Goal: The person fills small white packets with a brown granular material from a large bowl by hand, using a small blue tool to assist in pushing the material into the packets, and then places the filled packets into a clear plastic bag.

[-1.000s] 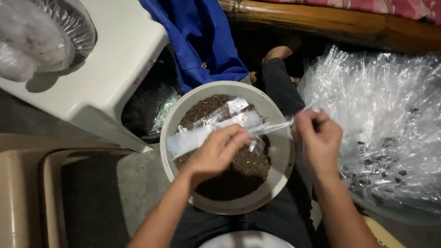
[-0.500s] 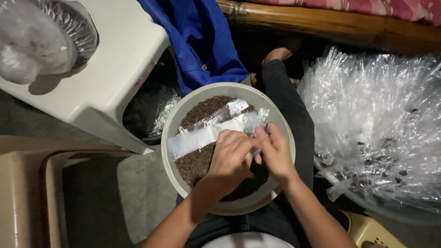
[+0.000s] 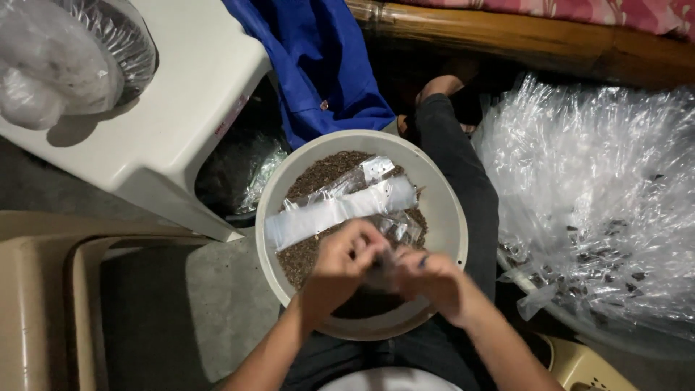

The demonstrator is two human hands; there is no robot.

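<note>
A round cream bowl [image 3: 449,217] of brown granules [image 3: 318,174] rests on my lap. A stack of long clear plastic sleeves [image 3: 326,213] lies across the granules. My left hand [image 3: 340,264] and my right hand [image 3: 431,279] are close together over the bowl's near side. Between them they pinch a small clear plastic bag [image 3: 387,261], which looks dark with granules inside. The fingers of both hands are closed on it.
A white plastic stool [image 3: 166,108] at upper left carries a bag of clear plastic [image 3: 65,58]. Blue cloth [image 3: 318,65] hangs behind the bowl. A big heap of filled clear packets [image 3: 601,203] lies on the right. A beige chair [image 3: 58,304] is at lower left.
My right hand has come in from the right to meet the left hand. Both hands have dropped toward the bowl's near rim, closing on a small bag.
</note>
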